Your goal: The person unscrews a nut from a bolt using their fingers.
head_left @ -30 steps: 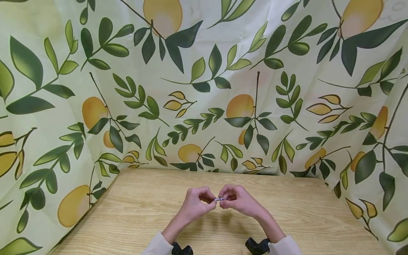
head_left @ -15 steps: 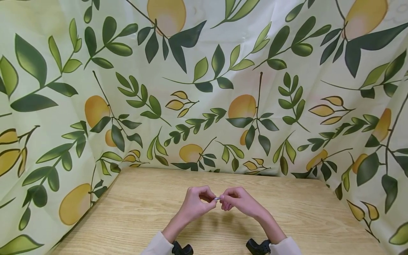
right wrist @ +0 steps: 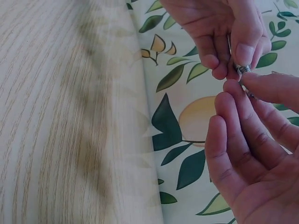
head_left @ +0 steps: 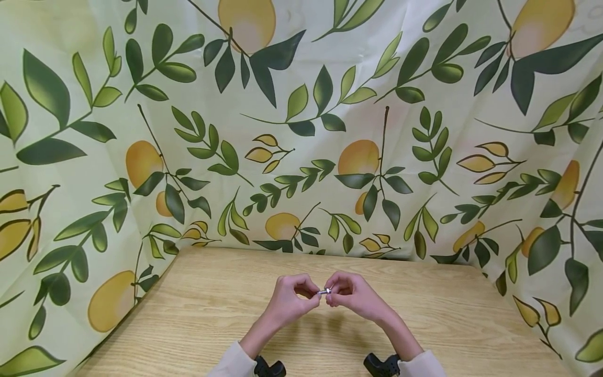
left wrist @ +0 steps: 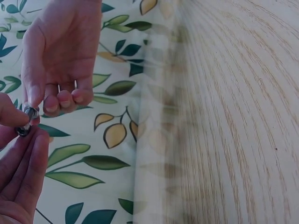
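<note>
A small silver bolt (head_left: 323, 291) lies nearly level between both hands above the table, with a wider nut-like end at the right. My left hand (head_left: 289, 301) pinches its left end between thumb and fingertips. At the other end, the thumb and fingers of my right hand (head_left: 355, 296) pinch the wider part. In the right wrist view, ridged metal (right wrist: 243, 69) shows between the fingertips of the two hands. The left wrist view has shiny metal (left wrist: 31, 112) at the thumb tips; fingers cover much of the rest.
Beneath the hands is a light wood table (head_left: 212, 314). A cloth (head_left: 301, 152) printed with fruit and leaves rises behind it and along both sides. Black wrist devices (head_left: 269, 367) sit by the pale sleeves (head_left: 234, 361).
The right fingers closed over the bolt's right end half a second ago, then shifted up, and the wider end shows again. The left hand has kept its pinch, almost still.
</note>
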`<state>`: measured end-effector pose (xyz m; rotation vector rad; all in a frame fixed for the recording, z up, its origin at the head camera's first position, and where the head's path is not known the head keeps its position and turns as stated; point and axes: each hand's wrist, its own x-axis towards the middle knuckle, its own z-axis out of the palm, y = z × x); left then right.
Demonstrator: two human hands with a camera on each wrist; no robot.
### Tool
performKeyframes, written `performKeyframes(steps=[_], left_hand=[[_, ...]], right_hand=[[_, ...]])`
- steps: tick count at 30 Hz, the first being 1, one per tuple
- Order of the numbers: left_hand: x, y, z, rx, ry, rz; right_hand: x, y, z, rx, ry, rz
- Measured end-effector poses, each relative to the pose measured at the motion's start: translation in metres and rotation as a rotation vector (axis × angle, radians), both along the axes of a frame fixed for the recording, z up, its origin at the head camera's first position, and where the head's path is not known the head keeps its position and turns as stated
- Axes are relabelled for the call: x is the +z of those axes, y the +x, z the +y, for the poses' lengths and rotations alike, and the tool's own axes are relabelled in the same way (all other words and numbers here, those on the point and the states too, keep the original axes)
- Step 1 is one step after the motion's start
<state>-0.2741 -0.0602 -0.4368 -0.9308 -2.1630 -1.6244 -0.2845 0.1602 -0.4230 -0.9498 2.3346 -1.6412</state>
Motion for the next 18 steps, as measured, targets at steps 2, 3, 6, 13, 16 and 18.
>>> performKeyframes(steps=[2, 3, 6, 13, 16, 18], left_hand=[[-0.0010, -0.0005, 0.0001, -0.002, 0.001, 0.004], [-0.0015, -0.0007, 0.0000, -0.003, 0.003, 0.008], [-0.0024, -0.0009, -0.0002, -0.006, 0.010, 0.019], [-0.0028, -0.0006, 0.0005, -0.004, 0.005, 0.010], [-0.0014, 0.0003, 0.0010, -0.004, 0.001, 0.001], [-0.0005, 0.0012, 0.0012, -0.004, 0.001, -0.002]], right_hand=[[0.0001, -0.0005, 0.0002, -0.013, 0.008, -0.012], [0.0001, -0.0009, 0.0004, -0.018, 0.018, -0.020], [0.0006, -0.0015, 0.0012, -0.021, 0.048, -0.062], [0.0012, -0.0007, 0.0031, -0.002, 0.063, -0.061], [0.0019, 0.0001, 0.0032, -0.003, 0.045, -0.042], [0.0021, 0.0006, 0.0031, -0.002, 0.030, -0.034]])
